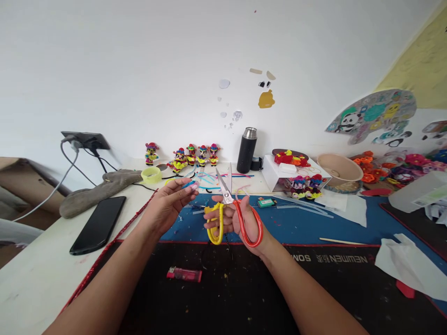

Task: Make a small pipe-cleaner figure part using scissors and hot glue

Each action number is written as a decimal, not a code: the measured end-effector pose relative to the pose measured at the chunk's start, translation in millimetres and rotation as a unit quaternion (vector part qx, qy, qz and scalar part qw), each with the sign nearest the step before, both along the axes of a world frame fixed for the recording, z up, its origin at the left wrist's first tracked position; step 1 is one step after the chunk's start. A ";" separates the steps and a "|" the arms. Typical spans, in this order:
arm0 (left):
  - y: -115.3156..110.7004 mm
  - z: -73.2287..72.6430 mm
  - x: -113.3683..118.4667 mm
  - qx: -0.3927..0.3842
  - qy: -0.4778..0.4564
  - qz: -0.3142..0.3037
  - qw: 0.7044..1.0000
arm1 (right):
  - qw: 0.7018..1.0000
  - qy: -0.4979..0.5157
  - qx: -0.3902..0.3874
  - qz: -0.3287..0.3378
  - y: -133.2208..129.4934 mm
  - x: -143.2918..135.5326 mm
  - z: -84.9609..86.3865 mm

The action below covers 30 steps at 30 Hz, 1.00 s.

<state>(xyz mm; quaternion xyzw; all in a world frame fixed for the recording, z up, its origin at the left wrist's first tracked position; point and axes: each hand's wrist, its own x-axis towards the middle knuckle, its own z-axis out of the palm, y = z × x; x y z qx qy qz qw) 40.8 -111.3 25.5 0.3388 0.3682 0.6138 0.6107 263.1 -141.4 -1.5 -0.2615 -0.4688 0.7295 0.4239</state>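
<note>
My left hand (164, 204) is raised over the mat, its thumb and fingertips pinched on a small pink and blue piece (192, 185). To its right, my right hand (240, 223) holds scissors (227, 197) with one yellow and one red handle. The blades are spread apart and point away from me, toward the wall. Fingers of my right hand pass through the yellow loop, and the thumb is at the red one. A thin pale pink strip (243, 188) shows just beyond the right thumb.
A pink lighter (184, 274) lies on the black mat (223, 307). A phone (98, 225) is at left. Several small figures (202, 155), coloured strips and a black flask (247, 150) stand or lie by the wall. At right are a white box (274, 177) and a bowl (339, 170).
</note>
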 end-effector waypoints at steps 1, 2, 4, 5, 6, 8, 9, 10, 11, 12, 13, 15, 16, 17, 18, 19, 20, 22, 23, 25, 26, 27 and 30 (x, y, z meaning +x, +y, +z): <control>-0.4 0.6 0.4 0.001 0.003 -0.001 1.000 | 1.000 0.001 0.001 0.009 -0.3 -0.4 0.7; -0.9 1.1 0.7 0.002 0.005 -0.001 1.000 | 1.000 -0.001 0.005 0.015 -0.6 -0.6 1.2; -1.8 1.9 1.2 0.005 0.010 0.000 1.000 | 1.000 -0.016 0.017 0.017 -1.2 -0.3 1.4; -2.3 2.1 1.3 0.006 0.013 0.001 1.000 | 0.999 -0.025 0.020 0.015 -1.2 0.1 0.8; -2.7 2.1 1.5 0.008 0.017 0.001 1.000 | 0.999 -0.034 0.022 0.010 -1.1 0.5 -0.2; -3.3 1.9 1.7 0.011 0.027 0.003 1.000 | 0.998 -0.050 0.026 -0.003 -0.4 1.1 -2.9; -3.5 1.7 2.0 0.012 0.033 0.003 0.999 | 0.998 -0.056 0.027 -0.011 -0.1 1.1 -4.2; -3.7 1.6 2.3 0.012 0.038 0.004 0.999 | 0.998 -0.062 0.027 -0.018 0.2 0.8 -5.2; -3.8 1.6 2.7 0.014 0.042 0.006 0.999 | 0.997 -0.067 0.027 -0.024 0.2 0.4 -5.6; -3.8 1.6 3.2 0.016 0.046 0.007 0.999 | 0.997 -0.070 0.028 -0.029 -0.2 -0.2 -5.4; -3.9 1.6 3.8 0.018 0.048 0.007 0.999 | 0.996 -0.073 0.031 -0.035 -0.9 -1.0 -4.7; -4.1 1.5 4.8 0.022 0.051 0.007 0.998 | 0.995 -0.082 0.040 -0.047 -3.0 -2.7 -2.0; -4.1 1.2 5.1 0.025 0.053 0.007 0.998 | 0.994 -0.090 0.044 -0.054 -4.4 -3.5 -0.5; -4.3 0.7 5.4 0.029 0.055 0.007 0.998 | 0.992 -0.100 0.048 -0.060 -5.8 -4.3 0.8; -4.5 0.1 5.6 0.033 0.058 0.008 0.998 | 0.990 -0.113 0.052 -0.065 -7.1 -5.0 1.9; -4.8 -0.5 5.7 0.039 0.063 0.009 0.997 | 0.988 -0.128 0.057 -0.071 -8.4 -5.5 2.8; -5.2 -1.1 5.9 0.045 0.070 0.011 0.997 | 0.984 -0.145 0.064 -0.079 -9.5 -5.8 3.4; -6.6 -1.9 6.7 0.058 0.085 0.014 0.995 | 0.976 -0.179 0.081 -0.093 -11.5 -5.8 4.4; -7.5 -1.9 7.4 0.066 0.093 0.015 0.993 | 0.971 -0.196 0.095 -0.101 -12.3 -5.4 5.1; -9.6 -1.0 9.6 0.080 0.107 0.013 0.991 | 0.955 -0.234 0.141 -0.118 -13.5 -4.1 7.1; -10.7 -0.3 10.9 0.085 0.113 0.011 0.990 | 0.941 -0.259 0.177 -0.130 -13.8 -3.4 8.1; -11.7 0.6 12.2 0.089 0.118 0.008 0.989 | 0.923 -0.286 0.216 -0.142 -13.9 -2.6 9.1; -13.3 2.5 15.2 0.091 0.122 0.001 0.988 | 0.872 -0.358 0.292 -0.160 -13.3 -0.9 10.4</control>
